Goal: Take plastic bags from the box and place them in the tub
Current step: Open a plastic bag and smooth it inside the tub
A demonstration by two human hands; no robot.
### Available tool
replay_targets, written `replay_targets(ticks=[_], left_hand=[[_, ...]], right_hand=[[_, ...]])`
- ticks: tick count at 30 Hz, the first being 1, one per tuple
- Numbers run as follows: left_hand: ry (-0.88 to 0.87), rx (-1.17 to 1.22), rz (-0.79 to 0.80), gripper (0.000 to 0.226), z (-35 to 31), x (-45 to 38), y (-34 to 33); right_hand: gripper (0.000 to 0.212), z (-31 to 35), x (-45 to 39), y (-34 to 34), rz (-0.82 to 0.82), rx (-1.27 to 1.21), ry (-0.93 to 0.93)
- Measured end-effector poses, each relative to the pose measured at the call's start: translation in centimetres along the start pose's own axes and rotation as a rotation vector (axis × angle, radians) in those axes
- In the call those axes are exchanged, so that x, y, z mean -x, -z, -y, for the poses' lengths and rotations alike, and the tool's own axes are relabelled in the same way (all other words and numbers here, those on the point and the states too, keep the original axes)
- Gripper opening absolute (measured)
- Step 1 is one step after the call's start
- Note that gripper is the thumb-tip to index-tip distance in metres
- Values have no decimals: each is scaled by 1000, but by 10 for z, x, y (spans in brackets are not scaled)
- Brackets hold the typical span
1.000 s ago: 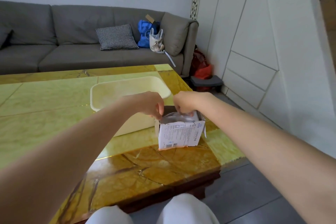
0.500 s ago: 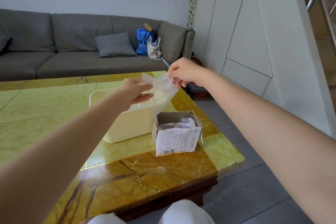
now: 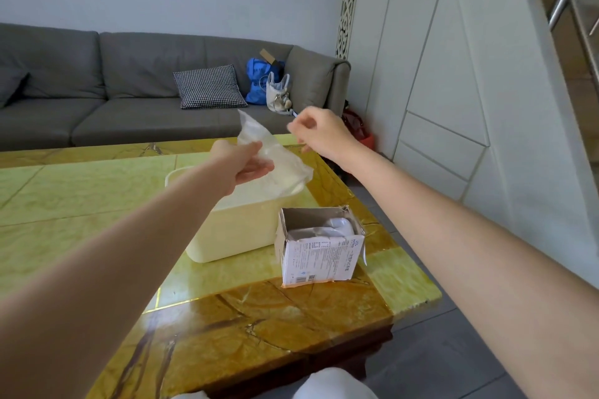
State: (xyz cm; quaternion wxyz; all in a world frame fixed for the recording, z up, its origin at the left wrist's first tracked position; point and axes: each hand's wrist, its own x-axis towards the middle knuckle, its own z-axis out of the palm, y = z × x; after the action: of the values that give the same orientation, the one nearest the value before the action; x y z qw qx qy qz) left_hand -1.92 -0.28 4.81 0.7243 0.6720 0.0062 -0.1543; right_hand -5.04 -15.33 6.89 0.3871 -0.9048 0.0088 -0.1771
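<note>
— Above the tub (image 3: 227,236), what step is judged to be in hand?

— Placing, it seems. One thin clear plastic bag (image 3: 275,159) is pinched by the left hand (image 3: 241,160), thumb and fingers clamped on it, and is held over the open tub on the table (image 3: 402,288). The right hand (image 3: 319,133) is seen beside it, fingers loosely curled, nothing held.

— What is called for next?

— The bag should be lowered and released into the tub; then the box (image 3: 319,246) just beside it, open-topped with more plastic inside, should be reached into.

— Can any writing be read?

— Small print and a barcode are seen on the box front, but no word can be made out.
</note>
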Motion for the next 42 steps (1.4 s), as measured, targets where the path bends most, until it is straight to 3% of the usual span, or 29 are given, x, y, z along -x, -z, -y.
replay_targets(ticks=[2,5,6,9,14,17,21,25,27,30,31,33,35,38,42], left_hand=[[7,-23,-13,23,-1,1,0],[-7,8,87,34,-4,8,-3],[-22,23,115,39,-5,10,-4],[-87,6,117,41,-10,11,-2],[-179,-98,59,25,-12,-1,14],[-222,-77,65,36,-15,-9,27],[-252,-270,192,28,-15,-18,49],[-277,-525,36,9,-10,-28,64],[-260,-516,-74,11,-7,-34,68],[-218,-440,-93,16,-1,-40,70],[-204,-400,-56,17,0,-40,69],[-183,-298,21,16,2,-39,63],[-197,-260,22,15,3,-38,58],[-309,-397,-91,21,4,-41,55],[-320,-371,-83,23,3,-41,51]], right_hand=[[28,14,4,-2,153,-20,71],[43,20,4,-13,366,241,80],[44,18,2,-18,368,261,77],[38,11,-1,-25,236,24,40],[22,10,-4,-26,224,-450,-114],[10,9,-12,-31,198,-686,-165],[15,7,-27,-45,37,-725,-229],[11,9,-40,-60,-103,-795,-322],[15,10,-40,-65,11,-692,-355],[55,10,-32,-73,370,-444,-410],[54,8,-30,-75,448,-433,-407],[30,7,-26,-76,496,-538,-390],[22,5,-27,-77,437,-620,-365],[8,2,-31,-73,310,-619,-320],[7,-5,-34,-65,236,-662,-369]])
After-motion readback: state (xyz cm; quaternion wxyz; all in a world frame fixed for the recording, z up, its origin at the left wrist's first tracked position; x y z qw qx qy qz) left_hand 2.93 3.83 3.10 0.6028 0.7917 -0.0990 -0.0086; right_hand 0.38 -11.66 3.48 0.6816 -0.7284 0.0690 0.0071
